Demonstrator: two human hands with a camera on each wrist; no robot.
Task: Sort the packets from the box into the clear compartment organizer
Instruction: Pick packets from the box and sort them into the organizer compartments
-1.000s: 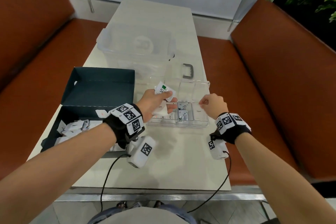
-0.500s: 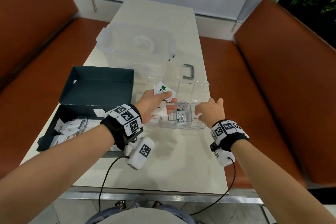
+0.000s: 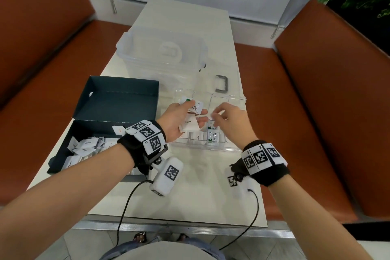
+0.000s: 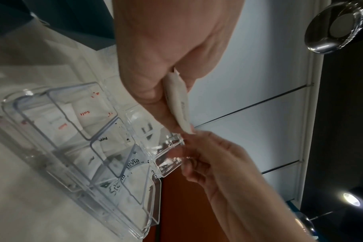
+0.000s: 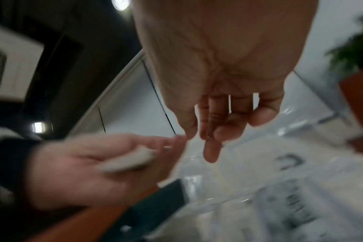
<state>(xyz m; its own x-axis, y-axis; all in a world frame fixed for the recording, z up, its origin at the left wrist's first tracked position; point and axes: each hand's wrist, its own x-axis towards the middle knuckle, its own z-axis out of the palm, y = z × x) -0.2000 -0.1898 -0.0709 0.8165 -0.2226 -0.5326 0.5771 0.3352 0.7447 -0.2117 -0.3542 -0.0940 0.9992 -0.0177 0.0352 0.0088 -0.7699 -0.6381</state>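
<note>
My left hand [image 3: 193,115] hovers over the clear compartment organizer [image 3: 230,149] and grips a small fan of white packets [image 3: 190,126], with "Stevia" and "Sugar" print showing. From the right, my right hand [image 3: 213,115] reaches in, and its thumb and forefinger pinch the edge of one packet [image 4: 179,104] in that fan. The organizer's [image 4: 58,173] front compartments hold Salt, Pepper and Stevia packets [image 3: 213,138]. At the left stands the dark box [image 3: 63,158], lid open, with several white packets [image 3: 84,146] inside.
A large clear lidded tub [image 3: 162,57] stands behind the organizer, with a grey handle [image 3: 222,83] lying to its right. Orange benches [image 3: 316,112] flank the narrow white table [image 3: 211,192]. Wrist-camera cables trail over the table's front edge.
My right hand has moved left from the organizer's right compartments to the packets in my left hand. The left hand has stayed almost in place.
</note>
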